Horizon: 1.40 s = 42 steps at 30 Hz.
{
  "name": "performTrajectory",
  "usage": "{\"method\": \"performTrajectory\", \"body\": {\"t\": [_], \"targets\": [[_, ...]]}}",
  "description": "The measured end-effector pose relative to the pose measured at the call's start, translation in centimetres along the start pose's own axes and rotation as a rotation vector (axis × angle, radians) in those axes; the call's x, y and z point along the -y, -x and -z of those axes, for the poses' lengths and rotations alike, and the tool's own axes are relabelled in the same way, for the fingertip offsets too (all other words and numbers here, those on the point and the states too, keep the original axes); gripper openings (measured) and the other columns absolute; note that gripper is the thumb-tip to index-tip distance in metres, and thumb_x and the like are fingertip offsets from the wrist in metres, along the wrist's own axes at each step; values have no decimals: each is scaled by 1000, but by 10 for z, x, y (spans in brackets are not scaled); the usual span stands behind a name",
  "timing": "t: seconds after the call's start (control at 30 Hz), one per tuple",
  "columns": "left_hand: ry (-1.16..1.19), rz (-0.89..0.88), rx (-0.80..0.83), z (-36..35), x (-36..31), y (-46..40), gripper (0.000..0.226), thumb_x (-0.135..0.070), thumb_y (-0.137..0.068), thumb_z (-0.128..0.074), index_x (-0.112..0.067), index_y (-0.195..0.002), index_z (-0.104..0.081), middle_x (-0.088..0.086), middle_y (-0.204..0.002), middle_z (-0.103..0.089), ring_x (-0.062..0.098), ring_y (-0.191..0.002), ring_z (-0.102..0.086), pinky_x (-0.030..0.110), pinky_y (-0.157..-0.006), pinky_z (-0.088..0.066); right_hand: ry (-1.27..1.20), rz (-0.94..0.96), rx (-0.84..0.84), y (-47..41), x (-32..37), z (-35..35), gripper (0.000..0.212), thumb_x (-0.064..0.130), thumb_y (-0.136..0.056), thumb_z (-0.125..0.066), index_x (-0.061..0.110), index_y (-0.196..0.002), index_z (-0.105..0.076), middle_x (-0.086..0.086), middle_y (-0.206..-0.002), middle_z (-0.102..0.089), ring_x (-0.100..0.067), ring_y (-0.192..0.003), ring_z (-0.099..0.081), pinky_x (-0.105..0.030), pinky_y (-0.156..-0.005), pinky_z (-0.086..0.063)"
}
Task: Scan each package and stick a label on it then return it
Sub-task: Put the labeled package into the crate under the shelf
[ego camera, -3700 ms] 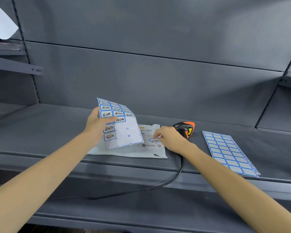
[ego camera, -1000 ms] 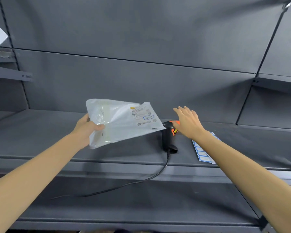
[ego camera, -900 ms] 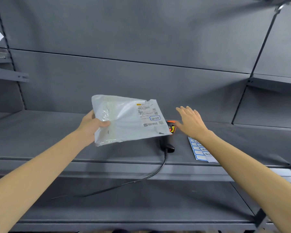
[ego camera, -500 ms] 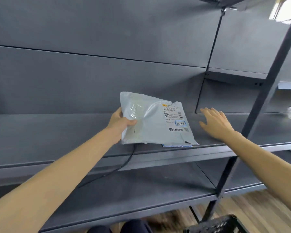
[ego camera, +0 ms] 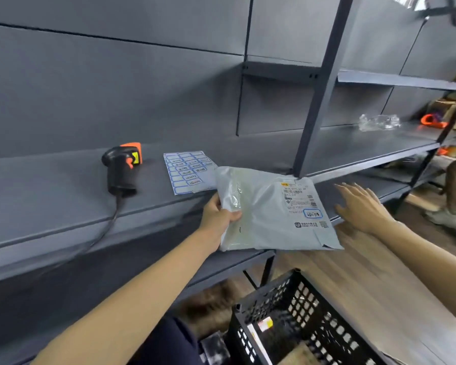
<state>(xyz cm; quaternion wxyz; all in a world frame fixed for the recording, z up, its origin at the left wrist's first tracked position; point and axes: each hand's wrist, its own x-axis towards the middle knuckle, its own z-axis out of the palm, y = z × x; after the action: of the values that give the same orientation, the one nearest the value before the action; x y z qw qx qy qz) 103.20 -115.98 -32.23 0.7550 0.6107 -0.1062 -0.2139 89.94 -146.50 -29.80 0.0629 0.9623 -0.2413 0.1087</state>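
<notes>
Left hand point(ego camera: 219, 216) pinches the package point(ego camera: 271, 212) by its left edge above the crate point(ego camera: 298, 322); soft, light, slick, likely to sag. Right hand point(ego camera: 361, 206) spread, empty.

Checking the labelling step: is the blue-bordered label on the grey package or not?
On. A blue-bordered label sits on the grey package below its barcode, held in the left hand.

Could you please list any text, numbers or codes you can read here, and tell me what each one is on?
"0079": partly legible number on the shipping label of the grey package.
Handwritten sticker on it: unreadable.
Barcode, QR codes and small print: too blurred.
Sticker sheet on the shelf: handwriting too small.
Scanner: no readable text.
</notes>
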Motion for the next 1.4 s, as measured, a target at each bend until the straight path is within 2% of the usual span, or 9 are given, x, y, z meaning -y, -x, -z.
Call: {"method": "performTrajectory", "body": {"t": [0.33,0.5,0.6,0.77,0.9,1.03,1.17,1.27,1.4], "targets": [[-119,186,9,-31,126,7,51,10,-76,-66,-35,-100,-59,-4,-105,-68,19,-94,-65,40,-83,-55,-172,28,137,51,-44,-112,58,39,-93,-46,17,-146,-38,-6,-149,-42,-27,-139,-35,-45,-115,-26],[-127,311,23,-38,172,8,52,10,-76,-67,-24,-115,-57,-3,-105,-68,19,-92,-64,37,-77,-55,-254,-29,228,75,-48,-175,51,35,-98,-48,21,-145,-38,-3,-150,-41,-21,-140,-32,-38,-114,-25],[-133,365,1,-44,194,6,53,9,-77,-68,-22,-118,-56,0,-106,-68,20,-93,-64,37,-76,-54,-525,-183,329,90,-36,-200,45,41,-99,-41,21,-140,-45,-5,-143,-48,-23,-131,-43,-35,-102,-35],[-173,431,12,-57,225,2,54,5,-77,-70,-22,-122,-55,2,-111,-66,22,-96,-63,42,-83,-54,-1134,-477,542,116,-31,-232,76,69,-87,-35,20,-145,-40,-2,-143,-49,-22,-127,-50,-48,-106,-41],[-208,463,52,-68,248,-1,61,4,-77,-71,-22,-129,-53,5,-117,-66,29,-107,-61,53,-94,-50,-1706,-613,658,137,-40,-251,55,46,-91,-52,8,-130,-55,-17,-122,-65,-33,-104,-65,-43,-87,-55],[-279,490,117,-79,266,-1,60,2,-78,-72,-24,-128,-53,1,-114,-67,26,-105,-62,53,-93,-51,-1766,-749,798,164,-54,-273,43,20,-85,-67,4,-124,-57,-19,-116,-67,-32,-92,-69,-40,-75,-57],[-446,434,222,-89,284,1,56,-7,-77,-76,-27,-123,-49,-2,-116,-62,20,-107,-60,50,-92,-51,-1863,-847,710,197,-64,-298,42,5,-83,-64,3,-124,-55,-22,-117,-66,-36,-94,-69,-42,-70,-57],[-514,352,297,-91,297,4,69,-11,-77,-78,-26,-134,-43,-8,-126,-52,15,-115,-52,36,-94,-48,-1857,-1096,548,232,-62,-320,41,0,-84,-63,5,-124,-54,-17,-109,-69,-34,-92,-69,-43,-68,-56],[-691,256,326,-88,311,4,61,-14,-85,-70,-24,-139,-41,-15,-129,-44,8,-124,-41,25,-98,-33,-1743,-1439,345,282,-47,-355,40,-2,-87,-62,6,-126,-56,-15,-121,-65,-36,-111,-61,-49,-89,-51]]}}
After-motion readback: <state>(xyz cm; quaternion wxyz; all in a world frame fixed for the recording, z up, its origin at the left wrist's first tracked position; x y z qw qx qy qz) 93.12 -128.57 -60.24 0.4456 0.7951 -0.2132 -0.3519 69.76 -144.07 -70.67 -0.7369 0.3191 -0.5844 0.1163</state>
